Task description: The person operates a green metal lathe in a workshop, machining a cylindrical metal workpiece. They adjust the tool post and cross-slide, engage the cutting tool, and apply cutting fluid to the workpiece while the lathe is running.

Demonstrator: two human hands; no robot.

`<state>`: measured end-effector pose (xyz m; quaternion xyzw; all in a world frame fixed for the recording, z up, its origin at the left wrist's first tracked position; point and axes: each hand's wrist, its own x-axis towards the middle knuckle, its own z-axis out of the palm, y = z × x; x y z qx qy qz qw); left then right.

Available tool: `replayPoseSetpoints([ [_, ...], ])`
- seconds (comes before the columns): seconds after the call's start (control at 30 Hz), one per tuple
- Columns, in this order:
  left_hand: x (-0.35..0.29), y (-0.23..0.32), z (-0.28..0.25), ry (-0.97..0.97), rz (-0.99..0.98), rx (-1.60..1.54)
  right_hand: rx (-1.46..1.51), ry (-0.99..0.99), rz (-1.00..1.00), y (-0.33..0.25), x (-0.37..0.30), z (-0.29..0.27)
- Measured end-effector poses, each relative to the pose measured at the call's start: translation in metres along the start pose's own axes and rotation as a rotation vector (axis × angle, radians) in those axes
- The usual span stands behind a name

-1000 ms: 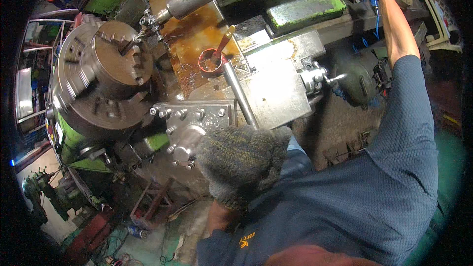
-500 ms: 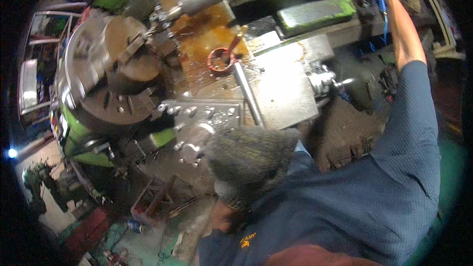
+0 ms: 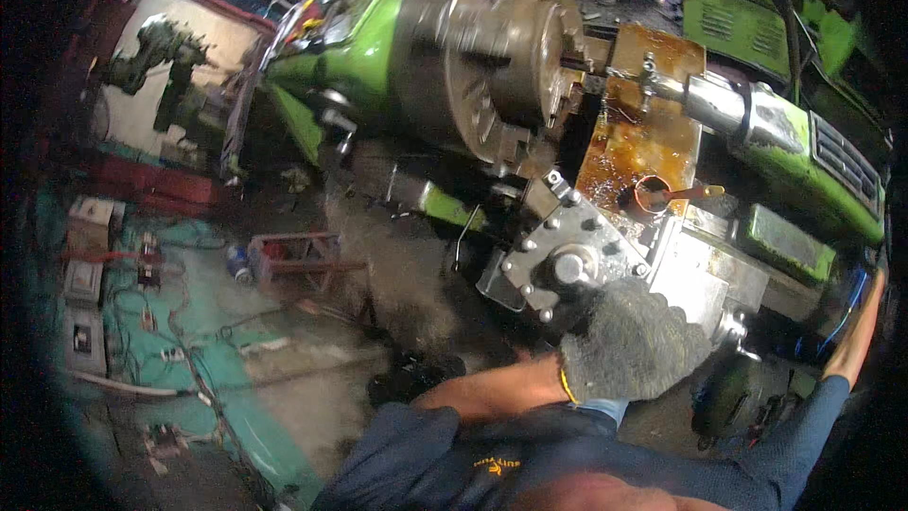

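So the left hand (image 3: 632,341), in a grey knit glove, sits closed over the near edge of the tool post (image 3: 567,263), that chunky bolted steel block on the lathe carriage just below the chuck (image 3: 492,47). That thing looks heavy, rigid and oily, so I'd grab it by the flat sides or the bolt heads, not the slick top. Right hand is way out at the frame's right edge; can't tell if it's gripping anything.

View has swung left; gloved left hand (image 3: 632,343) now beside the tool post (image 3: 566,263)
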<state>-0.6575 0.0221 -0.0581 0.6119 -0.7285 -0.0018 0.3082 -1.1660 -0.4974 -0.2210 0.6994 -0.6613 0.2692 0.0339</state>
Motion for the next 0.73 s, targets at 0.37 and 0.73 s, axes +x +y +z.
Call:
replayPoseSetpoints([
  [0.37,-0.006,0.004,0.057,0.057,-0.129,0.220,0.404,-0.150,-0.265,0.052,0.005,-0.003],
  [0.73,0.022,0.018,0.045,0.291,-0.184,0.279,0.842,-0.636,-0.265,-0.176,-0.179,-0.047],
])
